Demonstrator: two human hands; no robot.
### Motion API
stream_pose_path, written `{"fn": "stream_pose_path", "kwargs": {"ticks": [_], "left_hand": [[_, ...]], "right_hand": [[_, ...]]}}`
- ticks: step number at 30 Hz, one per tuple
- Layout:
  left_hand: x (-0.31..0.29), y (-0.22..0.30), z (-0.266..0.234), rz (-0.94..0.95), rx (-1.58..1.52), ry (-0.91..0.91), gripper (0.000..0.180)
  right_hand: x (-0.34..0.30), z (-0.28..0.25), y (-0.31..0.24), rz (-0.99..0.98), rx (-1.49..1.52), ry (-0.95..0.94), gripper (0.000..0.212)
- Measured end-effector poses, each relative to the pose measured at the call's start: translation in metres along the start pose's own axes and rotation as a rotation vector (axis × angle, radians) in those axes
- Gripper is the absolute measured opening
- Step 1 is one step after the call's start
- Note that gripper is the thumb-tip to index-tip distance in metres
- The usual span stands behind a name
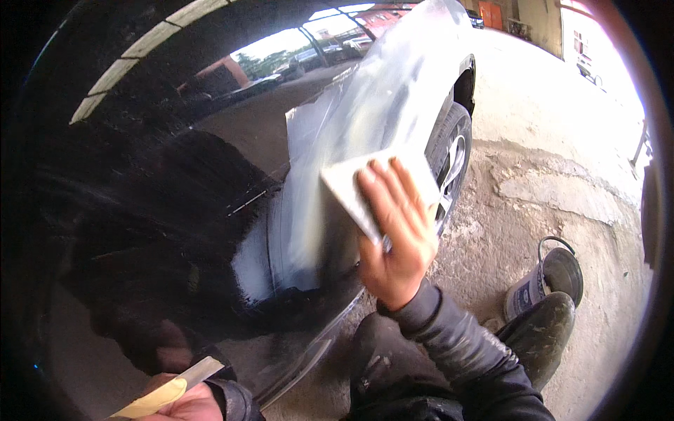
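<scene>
My right hand [397, 231] grips a pale, flat putty spreader [344, 179], its fingers laid over the broad face. The spreader rests against the black car's body [203, 203], on the grey-white filler patch [309, 161] just ahead of the wheel. Streaks of cream-coloured putty run along this patch. At the lower left, my left hand [193, 405] is closed around a flat strip-like blade [207, 367] that carries a lump of yellowish putty [154, 397]. Much of the left hand is cut off by the lower edge.
The wheel [453, 158] stands right of the patch. A dark bucket [558, 270] with a raised handle sits on the rough concrete floor [533, 126], next to my bent knee [554, 319]. The car's lower sill [316, 344] curves close to my legs. Daylight comes from an opening at right.
</scene>
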State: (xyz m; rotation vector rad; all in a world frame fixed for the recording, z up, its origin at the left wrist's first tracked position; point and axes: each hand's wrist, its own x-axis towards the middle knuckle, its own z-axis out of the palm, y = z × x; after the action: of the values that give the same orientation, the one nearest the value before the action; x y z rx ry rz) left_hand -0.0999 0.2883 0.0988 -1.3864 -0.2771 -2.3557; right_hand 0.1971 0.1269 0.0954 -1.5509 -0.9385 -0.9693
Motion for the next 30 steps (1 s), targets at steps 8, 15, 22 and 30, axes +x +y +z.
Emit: {"fn": "stream_pose_path", "kwargs": {"ticks": [8,15,22,30], "left_hand": [[-0.007,-0.025,-0.025,0.102,0.234,0.006,0.035],[0.001,-0.033,-0.043,0.426,0.37,-0.378,0.046],[-0.035,0.07,0.0,-0.952,-0.83,-0.428,0.041],[-0.008,0.157,0.052,-1.259,-0.948,-0.719,0.018]], "right_hand": [[-0.13,0.005,-0.018,-0.003,0.051,-0.247,0.076],[-0.144,-0.039,-0.018,0.097,0.151,-0.52,0.075],[-0.068,-0.116,-0.021,0.783,1.195,-0.217,0.045],[-0.029,-0.147,-0.026,0.299,1.197,-0.63,0.055]]}}
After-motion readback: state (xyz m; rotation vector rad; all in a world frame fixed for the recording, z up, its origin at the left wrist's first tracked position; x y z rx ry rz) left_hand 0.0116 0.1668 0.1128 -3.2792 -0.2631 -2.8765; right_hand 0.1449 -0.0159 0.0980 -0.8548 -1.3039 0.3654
